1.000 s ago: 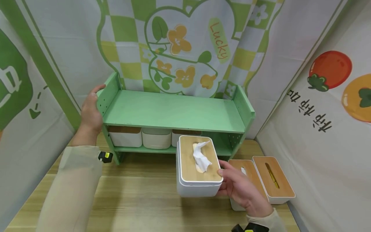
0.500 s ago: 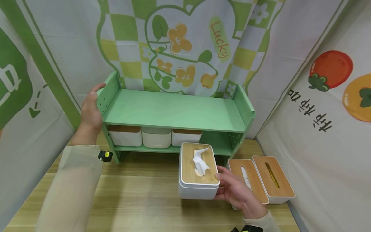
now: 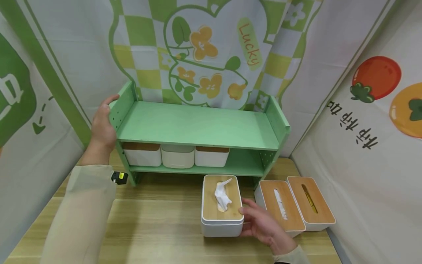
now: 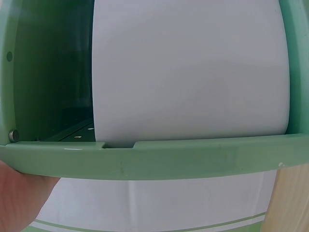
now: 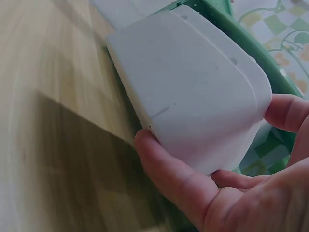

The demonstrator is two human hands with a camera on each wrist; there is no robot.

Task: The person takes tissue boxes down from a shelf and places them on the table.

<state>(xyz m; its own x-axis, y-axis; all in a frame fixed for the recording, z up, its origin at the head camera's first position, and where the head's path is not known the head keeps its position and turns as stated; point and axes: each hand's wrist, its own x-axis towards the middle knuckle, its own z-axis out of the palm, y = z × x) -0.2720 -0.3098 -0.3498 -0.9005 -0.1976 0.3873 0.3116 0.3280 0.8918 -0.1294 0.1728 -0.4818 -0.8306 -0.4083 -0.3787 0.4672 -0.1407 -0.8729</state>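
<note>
My right hand [image 3: 262,227] holds a white tissue box [image 3: 221,229] by its right side, close over the tabletop in front of the shelf. A wooden lid tops this box, and a white tissue [image 3: 222,200] sticks up through its slot. In the right wrist view, the thumb [image 5: 289,113] lies near the lid's edge and the fingers [image 5: 176,179] reach round the lower part of the box. Far to the left, my left hand [image 3: 103,128] grips the upper side panel of a green two-tier shelf [image 3: 197,124]; its fingertips are partly hidden behind the panel.
On the lower tier stand two wooden-lidded white boxes [image 3: 211,157] and a cream one [image 3: 178,158], with bare shelf to their right. Two more wooden-lidded boxes sit at the right of the table, one with a tissue slot [image 3: 293,216], one with a gold-coloured slot [image 3: 324,205]. Printed fabric walls surround the table.
My right hand has brought the tissue box toward me and slightly left, away from the shelf. The left hand stays on the side panel.
</note>
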